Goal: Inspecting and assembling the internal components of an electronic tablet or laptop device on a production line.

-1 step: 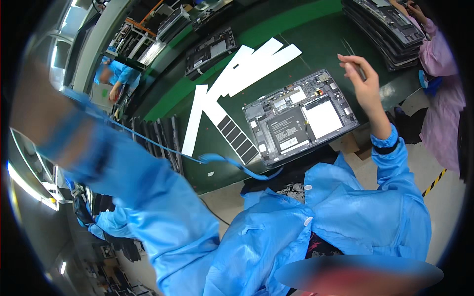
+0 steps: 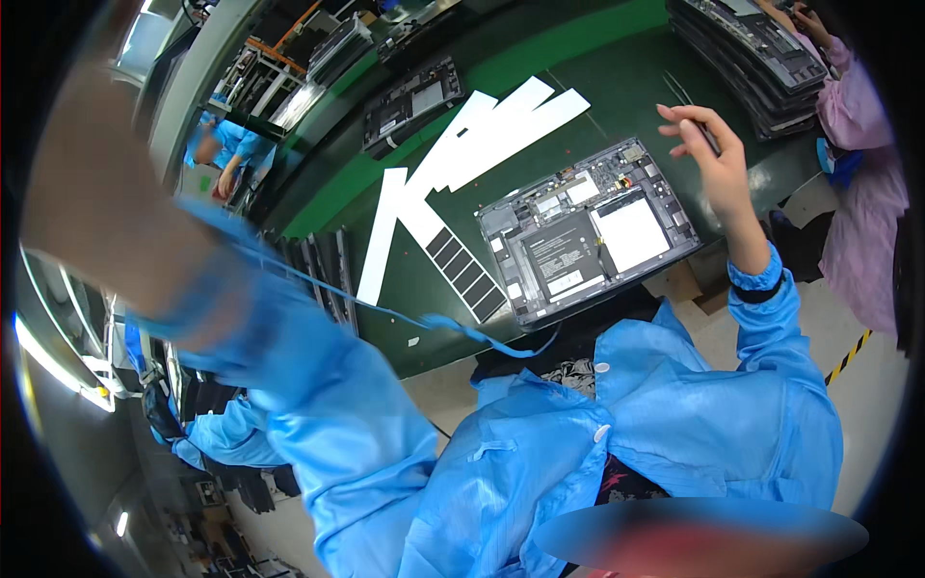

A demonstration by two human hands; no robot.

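Note:
My right hand (image 2: pixel 718 159) is raised just beyond the right edge of an opened laptop base (image 2: pixel 501 226). Its fingers are curled round a pair of dark tweezers (image 2: pixel 711 142), whose thin tips point up and away to the left. Inside the base show a black battery (image 2: pixel 559 255), a blank white rectangle (image 2: pixel 631 233) and a circuit board (image 2: pixel 602 178). My left hand (image 2: pixel 106 183) is lifted high at the far left, close to the camera and smeared; its fingers cannot be made out. From that wrist a blue strap cord (image 2: pixel 385 310) trails across the bench.
White strips (image 2: pixel 501 135) lie fanned out left of the base, one bearing black rectangles (image 2: pixel 462 275). Another opened laptop base (image 2: pixel 414 101) rests farther back. Stacked laptop parts (image 2: pixel 752 67) stand at the far right, beside a person in pink (image 2: pixel 862 212). Dark panels (image 2: pixel 318 265) stand at left.
My left forearm has shifted a little to the right, and the blue cord has swung with it. My right hand has barely moved and keeps the tweezers.

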